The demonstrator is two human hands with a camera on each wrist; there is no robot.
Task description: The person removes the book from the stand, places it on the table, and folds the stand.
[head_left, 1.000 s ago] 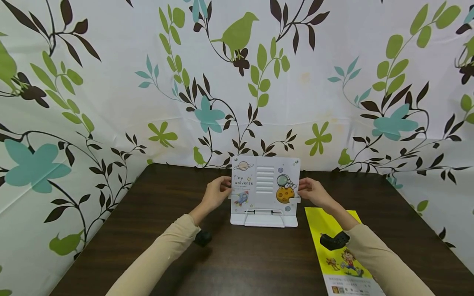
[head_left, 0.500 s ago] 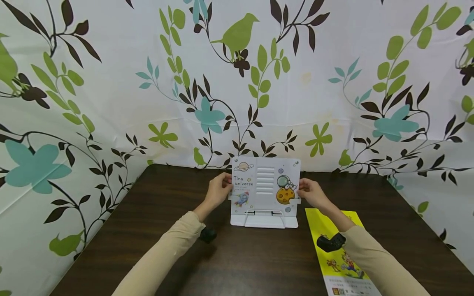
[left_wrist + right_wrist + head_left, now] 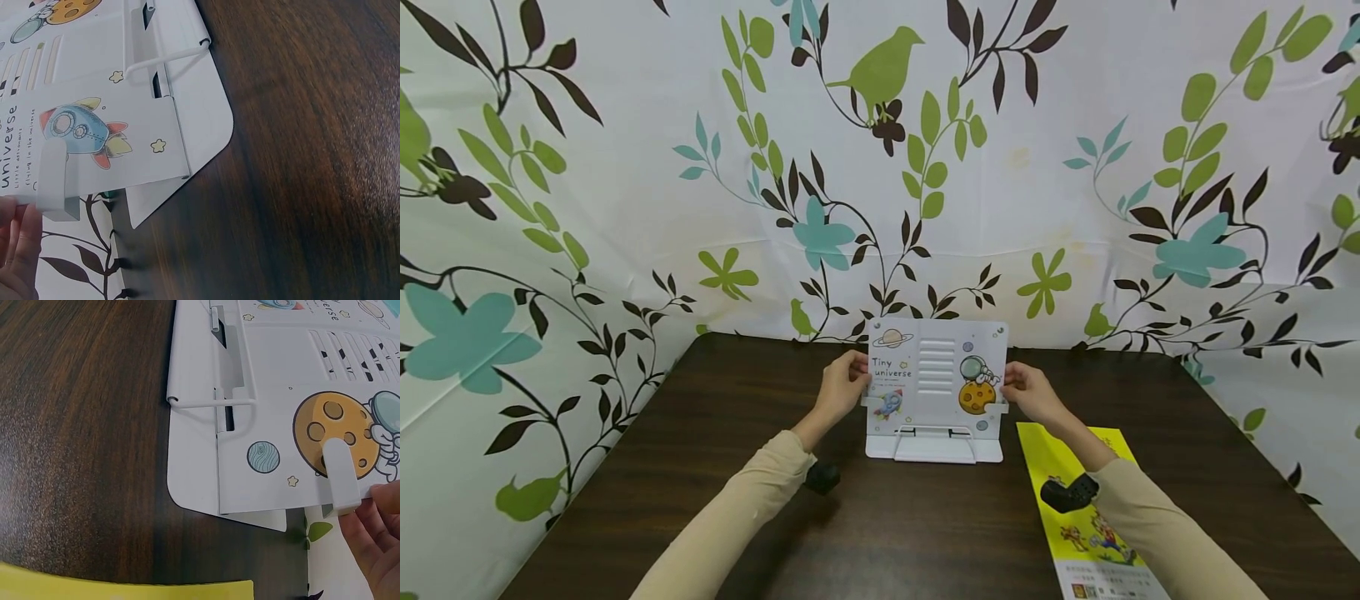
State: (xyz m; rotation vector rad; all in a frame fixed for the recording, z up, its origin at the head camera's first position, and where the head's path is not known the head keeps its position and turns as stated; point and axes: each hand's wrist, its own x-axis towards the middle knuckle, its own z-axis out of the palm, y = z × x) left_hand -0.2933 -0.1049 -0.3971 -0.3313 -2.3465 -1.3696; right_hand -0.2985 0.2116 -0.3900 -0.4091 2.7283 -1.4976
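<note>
A white metal book stand [image 3: 936,379] with a "Tiny universe" space print stands tilted up on its base at the middle of the table. My left hand [image 3: 838,390] pinches its left side edge, thumb in front. On the opposite edge, my right hand [image 3: 1032,392] does the same. Beside the left fingers, a white page clip [image 3: 56,181] folds over the panel near the printed rocket. Its twin, another page clip [image 3: 340,478], overlaps the orange moon print right by my right fingertips. A wire rest [image 3: 936,442] lies across the stand's foot.
A yellow booklet [image 3: 1045,467] with cartoon figures lies on the dark wooden table [image 3: 737,500], partly under the right forearm. Behind the table's far edge hangs a white cloth [image 3: 647,208] with leaf and bird prints.
My left hand has edged in closer, its thumb now at the panel's edge. The right forearm has shifted slightly left. The book stand stays in place.
</note>
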